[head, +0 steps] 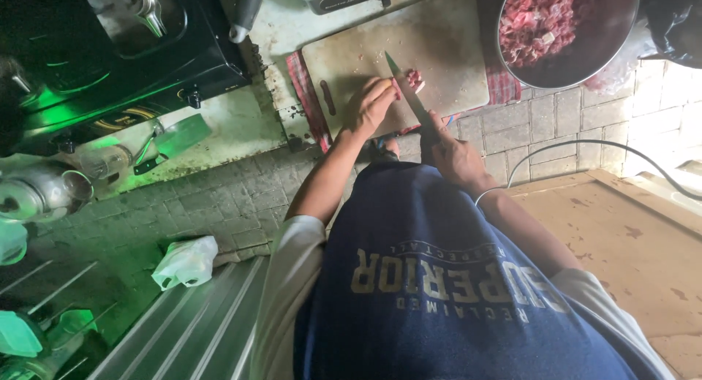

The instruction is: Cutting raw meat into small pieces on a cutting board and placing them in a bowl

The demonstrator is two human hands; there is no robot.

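Blue apron [439,292] hiding cutting board [439,51] edge

You have a white plastic bag [186,262] lying on the paving at your left. A black stove [110,51] sits above it, and a cable [585,149] curves at your right.

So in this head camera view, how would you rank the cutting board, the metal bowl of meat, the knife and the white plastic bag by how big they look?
1. Cutting board
2. Metal bowl, partly cut off by the frame
3. Knife, long but thin, and white plastic bag: too close to rank, and the bag lies nearer the camera.
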